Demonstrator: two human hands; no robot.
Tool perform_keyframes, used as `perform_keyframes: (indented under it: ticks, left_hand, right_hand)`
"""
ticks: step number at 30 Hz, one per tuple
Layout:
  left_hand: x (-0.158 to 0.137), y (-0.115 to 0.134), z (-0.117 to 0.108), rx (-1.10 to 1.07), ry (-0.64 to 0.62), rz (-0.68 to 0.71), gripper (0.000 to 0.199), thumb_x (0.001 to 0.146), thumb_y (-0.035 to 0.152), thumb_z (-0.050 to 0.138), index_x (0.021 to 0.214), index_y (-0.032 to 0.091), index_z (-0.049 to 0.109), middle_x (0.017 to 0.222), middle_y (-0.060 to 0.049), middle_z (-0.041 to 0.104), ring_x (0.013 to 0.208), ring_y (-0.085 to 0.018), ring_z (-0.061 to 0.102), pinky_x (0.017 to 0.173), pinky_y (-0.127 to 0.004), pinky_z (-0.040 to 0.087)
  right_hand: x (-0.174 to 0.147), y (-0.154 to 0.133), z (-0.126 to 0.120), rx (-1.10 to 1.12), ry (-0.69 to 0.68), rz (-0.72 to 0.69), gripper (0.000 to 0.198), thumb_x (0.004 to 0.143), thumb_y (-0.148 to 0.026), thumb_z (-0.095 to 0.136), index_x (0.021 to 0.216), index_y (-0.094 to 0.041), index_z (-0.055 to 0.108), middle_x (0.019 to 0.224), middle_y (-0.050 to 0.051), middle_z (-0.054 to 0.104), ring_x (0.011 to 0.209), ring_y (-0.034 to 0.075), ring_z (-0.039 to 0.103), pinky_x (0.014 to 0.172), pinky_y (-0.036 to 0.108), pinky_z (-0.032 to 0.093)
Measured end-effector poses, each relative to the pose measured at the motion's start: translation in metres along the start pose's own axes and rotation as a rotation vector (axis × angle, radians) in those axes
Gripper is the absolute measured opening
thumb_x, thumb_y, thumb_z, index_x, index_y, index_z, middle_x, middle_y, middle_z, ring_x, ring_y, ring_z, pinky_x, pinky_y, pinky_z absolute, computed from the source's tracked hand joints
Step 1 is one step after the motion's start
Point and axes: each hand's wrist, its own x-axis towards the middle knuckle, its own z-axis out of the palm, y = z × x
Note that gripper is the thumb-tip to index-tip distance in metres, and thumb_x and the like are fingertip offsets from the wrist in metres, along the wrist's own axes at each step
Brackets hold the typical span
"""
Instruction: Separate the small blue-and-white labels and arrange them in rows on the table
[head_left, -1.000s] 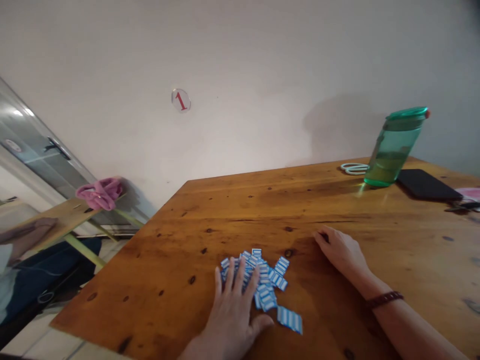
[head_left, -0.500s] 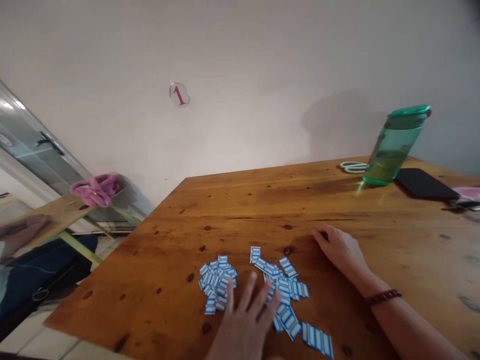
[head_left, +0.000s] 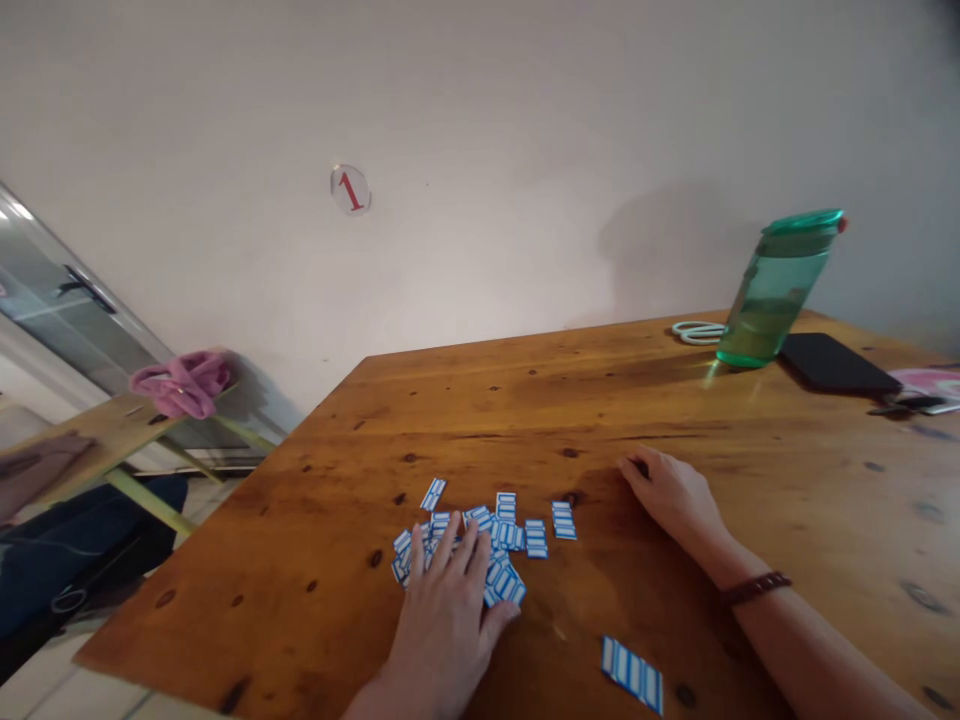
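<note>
At a knotty wooden table (head_left: 480, 420), a left hand (head_left: 448, 615) spreads open, gripping nothing; the right hand (head_left: 679, 497) curls loosely, whether holding anything I cannot tell. A far wall disc (head_left: 350, 190) reads a red “1”; blue-bordered labels (head_left: 505, 582) lie near, beneath and beside the left hand.

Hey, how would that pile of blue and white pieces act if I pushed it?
The blue and white pieces would probably slide and spread, since they lie loosely overlapping around the left hand. They look thin and flat, so each is likely light and unlikely to roll.
</note>
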Motion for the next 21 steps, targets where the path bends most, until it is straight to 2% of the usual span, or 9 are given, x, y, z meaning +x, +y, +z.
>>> perform_keyframes:
  ticks: [3,5,6,8,12,14,18,21]
  left_hand:
    - [0.003,0.008,0.006,-0.036,-0.078,0.159,0.062,0.081,0.057,0.037,0.136,0.031,0.024,0.144,-0.008,0.023,0.13,-0.037,0.019,0.096,-0.07,0.012]
    - [0.002,0.011,0.01,-0.058,-0.105,0.265,0.061,0.081,0.059,0.036,0.135,0.04,0.018,0.146,-0.005,0.018,0.131,-0.038,0.015,0.093,-0.072,0.013]
    - [0.001,0.011,0.01,-0.056,-0.103,0.274,0.06,0.081,0.06,0.034,0.135,0.041,0.017,0.146,-0.005,0.017,0.131,-0.038,0.014,0.093,-0.072,0.013]
    - [0.0,0.008,0.01,-0.027,-0.071,0.19,0.061,0.081,0.061,0.03,0.136,0.037,0.017,0.145,-0.008,0.018,0.131,-0.037,0.014,0.094,-0.071,0.011]
    - [0.002,-0.001,0.009,0.044,-0.036,-0.058,0.078,0.079,0.066,0.021,0.138,0.016,0.021,0.143,-0.016,0.021,0.131,-0.037,0.011,0.1,-0.065,0.006]
    - [0.004,-0.002,0.01,0.041,-0.051,-0.07,0.079,0.078,0.068,0.02,0.138,0.016,0.02,0.144,-0.016,0.02,0.131,-0.037,0.009,0.1,-0.066,0.007]
    - [0.003,0.003,0.013,-0.021,-0.08,0.193,0.065,0.08,0.064,0.027,0.137,0.037,0.011,0.147,-0.005,0.01,0.131,-0.038,0.006,0.094,-0.072,0.011]
    - [0.001,0.002,0.014,-0.029,-0.078,0.328,0.066,0.081,0.061,0.031,0.137,0.038,0.003,0.147,-0.002,0.01,0.131,-0.039,0.006,0.092,-0.073,0.011]
  right_hand:
    - [0.0,0.0,0.0,-0.002,0.005,-0.004,0.023,0.083,-0.031,0.042,0.07,-0.021,0.058,0.07,0.006,0.068,0.068,0.021,0.062,0.052,0.025,0.031]
    - [0.0,0.0,0.0,0.0,0.009,-0.006,0.023,0.083,-0.031,0.042,0.071,-0.021,0.059,0.072,0.006,0.068,0.068,0.021,0.062,0.052,0.024,0.031]
    - [0.0,0.0,0.0,0.002,0.01,-0.007,0.023,0.083,-0.031,0.042,0.071,-0.021,0.059,0.072,0.006,0.068,0.068,0.021,0.062,0.052,0.024,0.031]
    - [0.0,0.0,0.001,0.007,0.008,-0.011,0.024,0.083,-0.031,0.042,0.07,-0.021,0.059,0.071,0.006,0.068,0.068,0.021,0.062,0.052,0.025,0.031]
    - [0.0,0.0,0.001,0.013,0.006,-0.011,0.025,0.083,-0.032,0.042,0.068,-0.02,0.058,0.069,0.006,0.067,0.065,0.021,0.062,0.051,0.025,0.03]
    - [0.0,0.0,0.0,0.014,0.008,-0.011,0.025,0.083,-0.032,0.042,0.068,-0.021,0.058,0.069,0.006,0.067,0.065,0.021,0.062,0.051,0.025,0.03]
    - [-0.001,0.0,-0.001,0.013,0.012,-0.013,0.024,0.083,-0.032,0.042,0.068,-0.02,0.057,0.07,0.006,0.067,0.067,0.022,0.062,0.052,0.024,0.031]
    - [-0.001,0.0,-0.001,0.011,0.014,-0.015,0.024,0.083,-0.032,0.042,0.068,-0.02,0.057,0.069,0.006,0.067,0.067,0.022,0.062,0.052,0.024,0.032]
